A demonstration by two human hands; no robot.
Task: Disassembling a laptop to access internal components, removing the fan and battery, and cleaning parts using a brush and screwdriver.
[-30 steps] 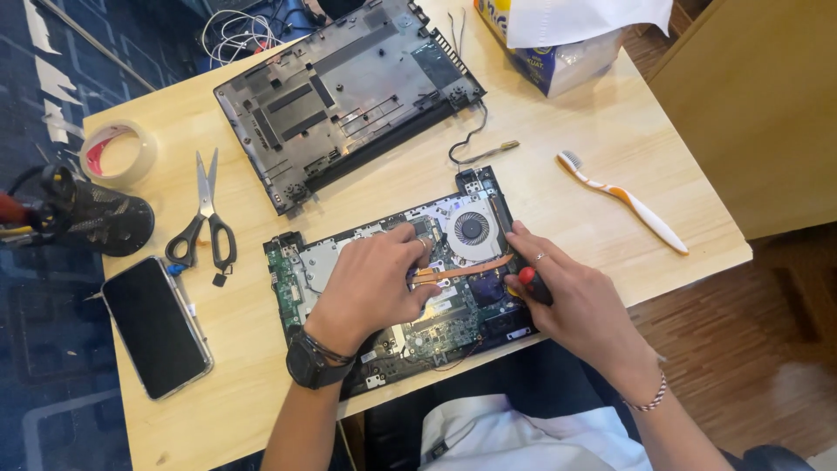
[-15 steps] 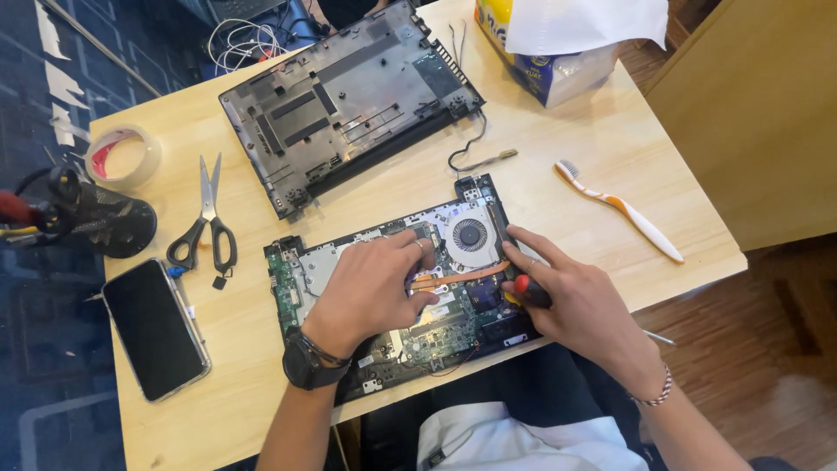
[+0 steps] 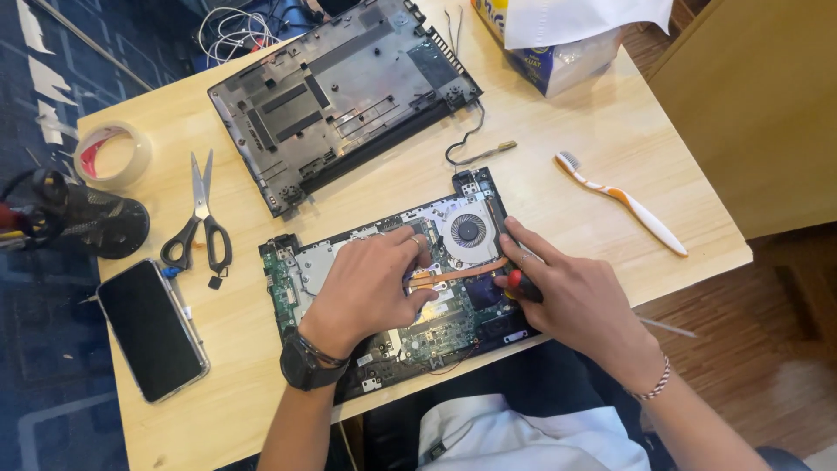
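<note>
Left hand flat on board, fingers spread, steadying. Right hand fingers closed around screwdriver, tip near heatpipe, fan at 12 o'clock.

Light wooden tabletop fills centre, evenly lit, soft shadows. Dark blue carpet with pale line pattern at 9 o'clock. Tan wooden cabinet side at 2 o'clock. Brown wood plank floor at 4 o'clock.

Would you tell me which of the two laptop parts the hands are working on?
The near one, the board with the round fan; the dark cover lies untouched farther back.
</note>
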